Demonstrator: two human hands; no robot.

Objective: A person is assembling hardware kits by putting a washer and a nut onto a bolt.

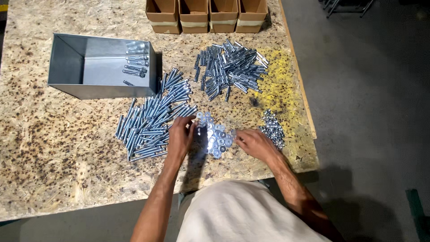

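Both hands are working at the washers on the counter (53, 148).
Left hand (180, 138) is lying fingers-together on the washers (215, 136) beside the long bolts (154, 121); right hand (253, 142) is pinching at their edge, its hold unclear. Nuts (272, 128), short bolts (230, 67), tray (67, 62) and boxes (206, 18) are lying beyond.

The person seen from above is wearing a plain, pale beige garment, its cloth lying smooth across the lap at the lower edge of view. Both forearms are showing bare, no sleeves reaching them. The left hand (180, 136) and right hand (253, 142) are wearing no gloves, rings or watch.
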